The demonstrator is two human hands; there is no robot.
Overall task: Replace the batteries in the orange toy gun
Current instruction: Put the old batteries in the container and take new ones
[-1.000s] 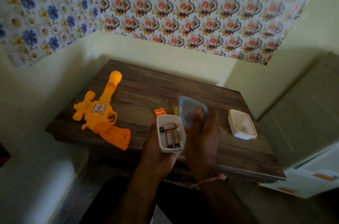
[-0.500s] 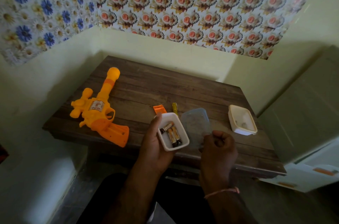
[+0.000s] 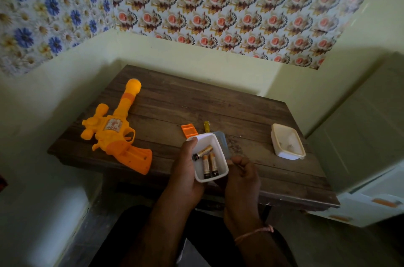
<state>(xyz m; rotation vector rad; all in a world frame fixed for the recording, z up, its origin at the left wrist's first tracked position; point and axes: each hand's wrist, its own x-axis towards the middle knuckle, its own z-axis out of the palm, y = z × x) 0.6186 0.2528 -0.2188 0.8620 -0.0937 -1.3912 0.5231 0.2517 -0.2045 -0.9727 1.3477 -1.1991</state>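
At lower centre of the frame, the left hand [image 3: 185,170] grips one small white container [image 3: 215,157], thumb curled over its upper-left rim, fingers wrapped beneath; inside lie three batteries [image 3: 208,162], two side by side running up-down, one angled across above them. Just right, the right hand [image 3: 241,176] has its fingers curled, pinching the edge of a translucent lid [image 3: 223,141] tucked behind the container. Further out on the wooden table [image 3: 218,109]: one orange battery cover [image 3: 189,131], one yellow-handled screwdriver [image 3: 206,124], a second white container [image 3: 287,144] at right. The orange toy gun [image 3: 118,131] lies flat at left, barrel pointing toward the upper right, grip toward the lower right.
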